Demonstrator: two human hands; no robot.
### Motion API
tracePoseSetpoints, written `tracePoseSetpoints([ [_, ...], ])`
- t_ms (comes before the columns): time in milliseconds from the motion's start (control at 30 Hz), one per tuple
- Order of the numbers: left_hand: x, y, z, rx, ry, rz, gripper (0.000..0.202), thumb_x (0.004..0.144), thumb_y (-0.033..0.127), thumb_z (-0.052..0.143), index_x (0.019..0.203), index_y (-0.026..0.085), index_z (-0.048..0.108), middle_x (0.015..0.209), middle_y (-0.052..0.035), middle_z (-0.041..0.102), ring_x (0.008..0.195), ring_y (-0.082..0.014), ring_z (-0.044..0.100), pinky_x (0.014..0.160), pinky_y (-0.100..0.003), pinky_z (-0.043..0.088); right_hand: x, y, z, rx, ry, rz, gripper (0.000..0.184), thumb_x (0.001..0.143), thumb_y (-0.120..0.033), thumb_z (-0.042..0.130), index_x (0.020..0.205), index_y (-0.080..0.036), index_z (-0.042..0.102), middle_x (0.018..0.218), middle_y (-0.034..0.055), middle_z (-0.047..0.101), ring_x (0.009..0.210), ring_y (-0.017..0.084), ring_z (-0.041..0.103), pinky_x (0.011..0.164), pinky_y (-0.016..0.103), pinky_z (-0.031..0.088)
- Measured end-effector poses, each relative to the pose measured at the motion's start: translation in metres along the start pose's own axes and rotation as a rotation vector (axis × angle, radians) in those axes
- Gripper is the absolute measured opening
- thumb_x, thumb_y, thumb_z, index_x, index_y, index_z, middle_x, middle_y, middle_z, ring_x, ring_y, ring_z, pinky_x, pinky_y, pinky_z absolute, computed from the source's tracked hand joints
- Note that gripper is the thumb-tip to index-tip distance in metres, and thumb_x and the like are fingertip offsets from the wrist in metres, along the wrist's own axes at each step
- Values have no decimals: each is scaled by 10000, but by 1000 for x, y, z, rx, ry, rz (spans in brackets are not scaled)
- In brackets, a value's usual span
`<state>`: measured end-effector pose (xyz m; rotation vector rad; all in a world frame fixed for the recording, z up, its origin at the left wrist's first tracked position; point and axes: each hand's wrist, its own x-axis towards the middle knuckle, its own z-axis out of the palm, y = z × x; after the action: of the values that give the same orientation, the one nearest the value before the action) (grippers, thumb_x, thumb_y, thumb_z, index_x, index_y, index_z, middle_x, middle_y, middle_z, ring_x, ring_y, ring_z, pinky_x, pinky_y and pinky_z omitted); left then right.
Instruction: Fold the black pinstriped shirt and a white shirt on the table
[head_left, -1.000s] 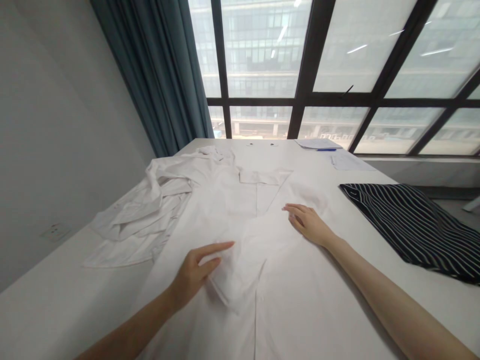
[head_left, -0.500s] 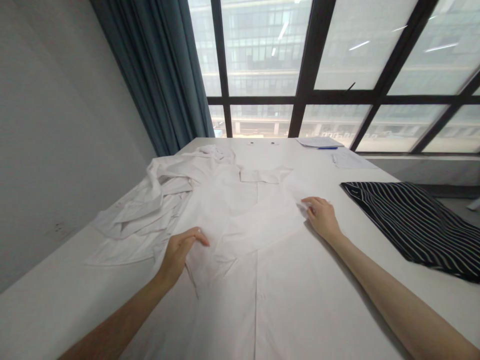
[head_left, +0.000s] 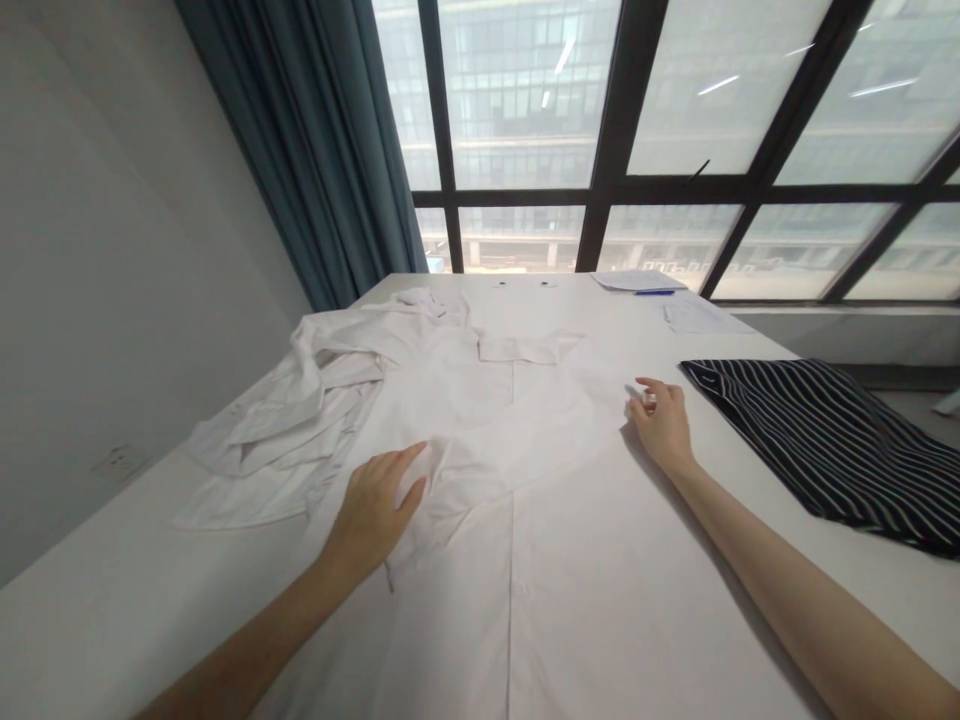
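Observation:
A white shirt (head_left: pixel 570 560) lies spread on the white table, its collar (head_left: pixel 517 349) at the far end and its button placket running toward me. One of its sleeves appears folded across the body, with wrinkles near my left hand. My left hand (head_left: pixel 379 505) is over the shirt's left part, thumb and fingers apart around a raised bit of cloth without gripping it. Beside the shirt's right edge, my right hand (head_left: pixel 661 420) has its fingers loosely curved and apart, with nothing visible in them.
A crumpled white garment (head_left: pixel 300 420) lies to the left, against the shirt. On the right is a black striped garment (head_left: pixel 832 450). Papers (head_left: pixel 637 281) and a blue pen (head_left: pixel 655 292) lie at the far right of the table (head_left: pixel 97 590), near the window.
My left hand has spread its fingers and moved slightly right and forward. My right hand has let go of the cloth edge and shifted right, its fingers opening.

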<state>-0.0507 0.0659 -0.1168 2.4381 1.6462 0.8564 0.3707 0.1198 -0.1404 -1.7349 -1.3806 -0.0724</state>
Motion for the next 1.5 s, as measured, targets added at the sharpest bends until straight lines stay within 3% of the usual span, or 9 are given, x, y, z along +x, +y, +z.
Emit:
tracePoseSetpoints([
  [200,8,8,-21,-367,176,-205,376,900,442,465,1111,179,633,855,-25,656,776,-178,626,704,-268,494,2,-3,-3,149,45,-67,321,797,-298,558,1081,-189,659,1072,109,557,916,223,595,798,381,551],
  [300,8,11,-27,-342,56,-183,264,863,384,505,950,194,667,798,-11,664,744,-171,632,670,-248,485,3,2,0,127,62,-55,313,789,-279,541,1060,-180,662,1053,103,547,850,206,590,779,381,549],
  [433,4,11,-25,74,-81,13,201,832,216,487,827,220,688,924,-39,692,824,-208,659,762,-320,510,1,7,4,48,12,-53,318,780,-259,537,1052,-163,670,1079,118,525,633,146,541,714,398,531],
  [567,-2,15,-18,248,6,402,275,853,145,477,1016,207,689,1233,-118,619,1200,-300,553,991,-476,447,-2,-1,0,-109,1,-112,314,786,-214,539,1071,-180,666,1157,166,536,913,294,580,821,514,468],
  [700,-15,27,-10,165,-200,616,468,843,301,600,1297,209,533,1371,-118,556,1329,-321,450,1065,-530,401,-8,-23,-8,-198,-130,-455,361,808,-131,503,1142,-185,628,1236,167,554,1127,324,516,931,524,408],
  [833,-25,36,-5,89,-227,516,484,760,209,605,1232,152,512,1344,-157,570,1317,-332,471,1064,-532,421,-19,-50,-10,-31,-525,-793,335,896,-244,516,1219,-206,596,1313,137,565,1228,276,496,1008,467,382],
  [967,-24,37,-7,64,-175,458,225,758,86,496,957,169,558,1215,-138,657,1240,-289,559,1044,-493,456,-28,-63,-7,16,-703,-834,477,892,-500,579,1288,-233,584,1411,136,522,1314,297,449,1043,484,368],
  [1067,-21,35,-8,61,-190,455,40,799,178,559,813,195,526,1248,-132,650,1252,-322,547,1014,-526,471,-30,-63,-5,23,-726,-839,542,860,-544,612,1305,-235,590,1430,140,513,1329,306,445,1053,493,374],
  [1500,-23,42,-5,91,-130,437,112,727,148,582,817,201,543,1255,-121,649,1249,-332,549,988,-519,495,-28,-56,-1,113,-651,-848,261,969,-299,494,1107,-254,712,1251,82,666,1189,234,588,972,419,480],
])
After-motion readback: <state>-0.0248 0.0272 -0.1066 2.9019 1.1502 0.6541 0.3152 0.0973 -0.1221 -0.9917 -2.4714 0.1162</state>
